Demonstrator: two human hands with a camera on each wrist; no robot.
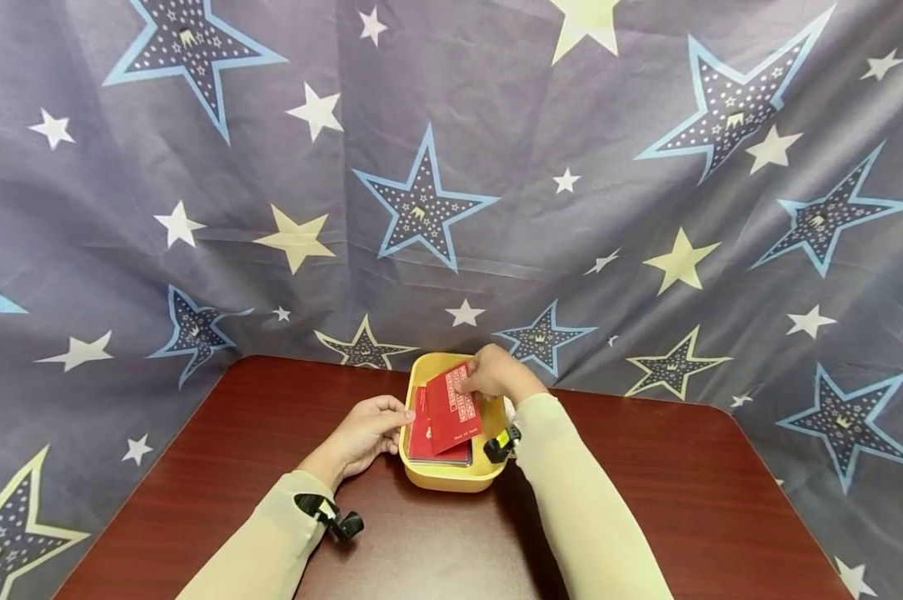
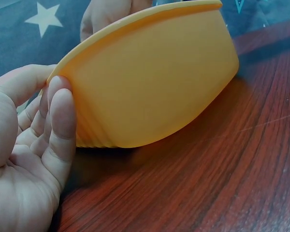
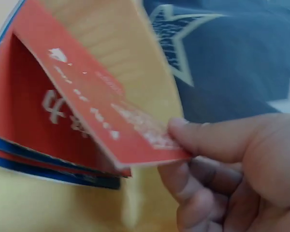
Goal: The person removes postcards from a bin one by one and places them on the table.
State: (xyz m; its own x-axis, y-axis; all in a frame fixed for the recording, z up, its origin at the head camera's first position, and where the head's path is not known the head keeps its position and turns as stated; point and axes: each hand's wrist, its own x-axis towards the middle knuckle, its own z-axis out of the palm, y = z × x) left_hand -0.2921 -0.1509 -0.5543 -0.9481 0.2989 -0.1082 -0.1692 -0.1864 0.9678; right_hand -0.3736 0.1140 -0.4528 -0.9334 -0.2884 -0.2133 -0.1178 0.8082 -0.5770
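A yellow plastic tub (image 1: 451, 481) stands on the table with a small stack of red and blue-edged cards (image 1: 420, 446) inside. My left hand (image 1: 365, 435) pinches the tub's left rim; in the left wrist view its fingers lie against the outer wall (image 2: 150, 82). Over the stack, my right hand (image 1: 496, 375) pinches a red card (image 1: 451, 421) with white printing by its edge. The right wrist view shows that card (image 3: 87, 96) tilted up from the stack, thumb on its printed face. Some blur hides the exact text.
The dark red wooden table (image 1: 646, 500) extends around the tub on both sides. Behind it hangs a grey curtain (image 1: 526, 242) with star patterns, close to the tub's far side. A black wrist camera (image 1: 339, 521) sits on the left sleeve.
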